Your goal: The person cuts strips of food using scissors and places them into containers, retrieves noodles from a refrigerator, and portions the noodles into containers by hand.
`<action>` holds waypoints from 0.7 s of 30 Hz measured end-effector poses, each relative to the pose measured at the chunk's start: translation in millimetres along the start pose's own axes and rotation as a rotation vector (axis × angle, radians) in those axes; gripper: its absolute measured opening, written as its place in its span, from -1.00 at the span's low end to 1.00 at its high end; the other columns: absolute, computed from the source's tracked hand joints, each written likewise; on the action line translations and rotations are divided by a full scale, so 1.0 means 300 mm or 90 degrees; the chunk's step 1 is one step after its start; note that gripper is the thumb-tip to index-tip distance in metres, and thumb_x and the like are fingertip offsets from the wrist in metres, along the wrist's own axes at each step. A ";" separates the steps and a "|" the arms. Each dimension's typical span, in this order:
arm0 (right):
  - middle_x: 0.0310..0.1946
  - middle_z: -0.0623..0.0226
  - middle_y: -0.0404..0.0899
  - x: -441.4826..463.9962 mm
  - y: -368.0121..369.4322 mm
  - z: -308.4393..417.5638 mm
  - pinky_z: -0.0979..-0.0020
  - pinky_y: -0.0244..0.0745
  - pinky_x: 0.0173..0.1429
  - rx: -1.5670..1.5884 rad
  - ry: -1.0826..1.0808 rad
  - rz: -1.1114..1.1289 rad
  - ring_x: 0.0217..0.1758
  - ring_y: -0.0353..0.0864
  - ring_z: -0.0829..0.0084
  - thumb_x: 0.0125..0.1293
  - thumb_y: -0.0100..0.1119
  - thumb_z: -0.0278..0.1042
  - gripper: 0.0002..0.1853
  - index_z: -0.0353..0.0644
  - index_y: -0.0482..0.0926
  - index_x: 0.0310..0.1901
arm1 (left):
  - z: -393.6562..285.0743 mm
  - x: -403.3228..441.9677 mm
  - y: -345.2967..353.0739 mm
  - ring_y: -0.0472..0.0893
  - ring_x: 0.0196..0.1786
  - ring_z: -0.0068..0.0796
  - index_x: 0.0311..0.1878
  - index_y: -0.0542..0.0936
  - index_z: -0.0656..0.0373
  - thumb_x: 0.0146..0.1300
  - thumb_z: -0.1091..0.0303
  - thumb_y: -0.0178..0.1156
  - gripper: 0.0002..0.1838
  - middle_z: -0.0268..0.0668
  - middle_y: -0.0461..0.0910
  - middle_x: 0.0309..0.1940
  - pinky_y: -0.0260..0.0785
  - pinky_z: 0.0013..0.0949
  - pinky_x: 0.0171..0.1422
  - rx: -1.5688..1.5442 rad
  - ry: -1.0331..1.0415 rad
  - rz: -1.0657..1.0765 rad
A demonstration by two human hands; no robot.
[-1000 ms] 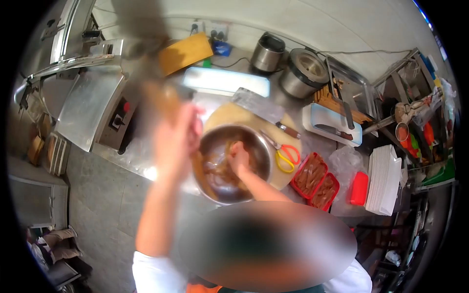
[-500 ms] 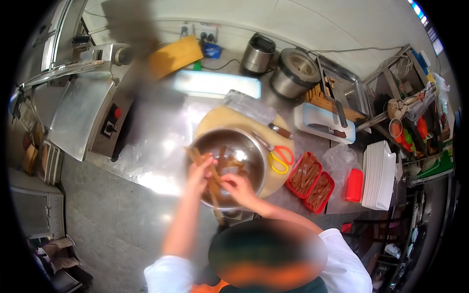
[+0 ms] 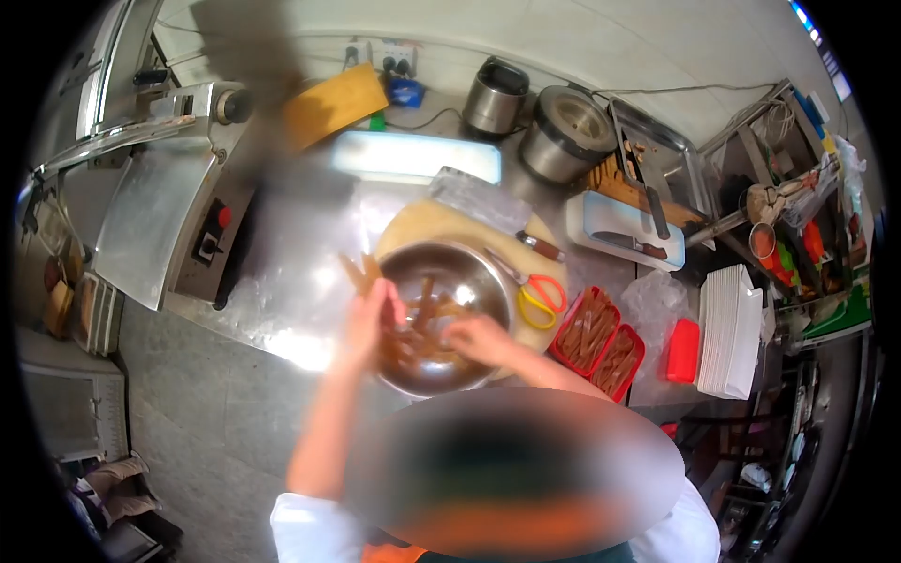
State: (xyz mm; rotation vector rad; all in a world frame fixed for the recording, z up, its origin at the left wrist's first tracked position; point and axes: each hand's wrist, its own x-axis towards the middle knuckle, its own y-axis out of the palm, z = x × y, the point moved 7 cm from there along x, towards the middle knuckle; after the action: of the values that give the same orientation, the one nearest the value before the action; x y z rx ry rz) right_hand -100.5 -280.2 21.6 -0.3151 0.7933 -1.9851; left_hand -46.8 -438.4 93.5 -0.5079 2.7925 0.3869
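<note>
A steel bowl (image 3: 479, 281) rests on a round cutting board (image 3: 405, 223), with several brown strips (image 3: 427, 300) inside it. At the bowl's left rim my left hand (image 3: 371, 314) is closed around brown strips (image 3: 361, 272), whose ends stick up above the fingers. My right hand (image 3: 477, 340) is inside the bowl at its right side, fingers bent down among the strips; what they pinch, if anything, is hidden. Scissors (image 3: 540, 298) with red and yellow handles and a cleaver (image 3: 483, 202) lie on the board beside the bowl.
Two red containers (image 3: 587, 333) of brown strips stand right of the board, near a red box (image 3: 682, 351) and stacked white trays (image 3: 730, 333). Behind are a white-blue board (image 3: 418, 157), steel pots (image 3: 568, 136) and a knife (image 3: 629, 245). A steel machine (image 3: 160, 220) stands left.
My hands have moved apart. The left rose slightly to the left with strips in it, and the right went down into the bowl, away from the strips held between both hands.
</note>
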 end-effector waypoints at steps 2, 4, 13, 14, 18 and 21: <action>-0.43 0.19 0.53 0.036 -0.076 -0.041 0.31 0.39 -0.14 -0.059 0.051 -0.099 -0.29 0.52 0.24 0.01 0.10 -0.44 -0.90 -0.17 0.54 -0.39 | -0.192 -0.067 0.029 0.28 -0.61 -0.67 -0.42 0.35 0.07 0.33 0.07 -0.25 -0.67 -0.41 0.38 -0.69 0.14 -0.58 -0.45 0.027 0.083 0.009; -0.41 0.18 0.52 0.062 -0.112 -0.057 0.32 0.39 -0.15 -0.054 0.043 -0.137 -0.30 0.52 0.21 -0.01 0.09 -0.47 -0.90 -0.18 0.52 -0.39 | -0.370 -0.123 0.057 0.29 -0.59 -0.64 -0.45 0.32 0.07 0.33 0.08 -0.24 -0.67 -0.42 0.35 -0.71 0.18 -0.55 -0.41 0.015 0.154 0.019; -0.43 0.18 0.51 0.082 0.010 -0.057 0.28 0.41 -0.14 -0.187 0.080 -0.022 -0.23 0.50 0.18 -0.13 0.14 -0.43 -0.91 -0.15 0.53 -0.49 | -1.000 -0.251 0.129 0.06 -0.62 -0.68 -0.42 0.25 0.14 0.35 0.22 -0.24 -0.74 -0.47 0.05 -0.61 0.01 -0.60 -0.55 -0.086 0.460 0.217; -0.44 0.18 0.52 0.074 0.026 -0.032 0.28 0.41 -0.13 -0.189 0.098 -0.006 -0.22 0.50 0.19 -0.13 0.14 -0.42 -0.90 -0.15 0.54 -0.49 | -1.056 -0.262 0.105 0.05 -0.63 -0.69 -0.42 0.26 0.15 0.34 0.25 -0.22 -0.76 -0.47 0.06 -0.60 0.00 -0.60 -0.55 -0.056 0.485 0.204; -0.27 0.16 0.49 0.094 0.109 -0.016 0.30 0.41 -0.11 -0.203 0.097 -0.042 -0.18 0.50 0.19 -0.14 0.15 -0.38 -0.71 -0.11 0.54 -0.27 | -1.192 -0.300 0.093 0.04 -0.64 -0.70 -0.42 0.28 0.16 0.33 0.27 -0.19 -0.77 -0.48 0.08 -0.61 -0.03 -0.62 -0.57 -0.034 0.561 0.157; -0.19 0.12 0.47 0.106 0.158 -0.039 0.29 0.41 -0.07 -0.286 0.150 0.019 -0.13 0.49 0.19 -0.14 0.14 -0.37 -0.65 -0.22 0.51 -0.21 | -1.169 -0.301 0.165 0.04 -0.65 -0.71 -0.43 0.30 0.15 0.32 0.27 -0.17 -0.77 -0.49 0.09 -0.62 -0.05 -0.63 -0.58 -0.074 0.572 0.119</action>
State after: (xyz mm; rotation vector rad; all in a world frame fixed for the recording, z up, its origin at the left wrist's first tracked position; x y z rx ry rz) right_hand -90.8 -318.8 -20.9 -0.3282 1.3918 -1.8222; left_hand -61.1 -474.1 457.0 -0.5439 3.7213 0.4410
